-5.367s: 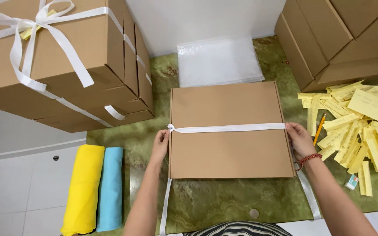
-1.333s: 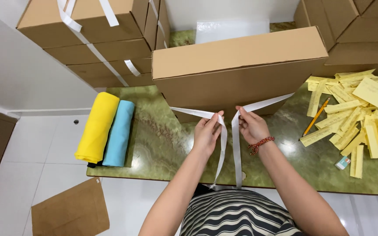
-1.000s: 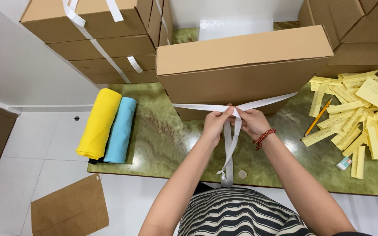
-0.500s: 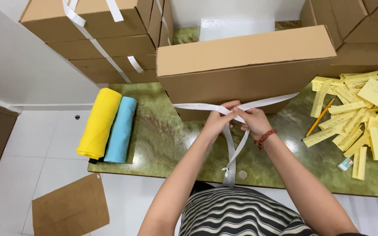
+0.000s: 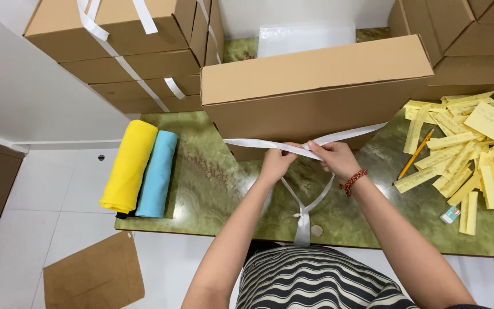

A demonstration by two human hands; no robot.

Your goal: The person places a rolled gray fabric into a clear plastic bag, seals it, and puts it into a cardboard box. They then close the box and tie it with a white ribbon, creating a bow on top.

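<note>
Your left hand (image 5: 275, 164) and right hand (image 5: 337, 161) sit close together over the green table (image 5: 212, 171), each grip pinched shut on the white ribbon (image 5: 258, 144). Its loose ends hang toward you. Just beyond, the ribbon runs round the tilted box (image 5: 315, 91). Yellow slips (image 5: 470, 154) lie right, rolls (image 5: 141, 166) left.

brown cardboard box (image 5: 315, 86), white ribbon (image 5: 301, 197), green marbled table (image 5: 212, 171). yellow cloth roll (image 5: 130, 166) beside light blue cloth roll (image 5: 158, 174); pale yellow paper slips (image 5: 470, 149). red bead bracelet (image 5: 354, 181), black-and-white striped shirt (image 5: 315, 283).
</note>
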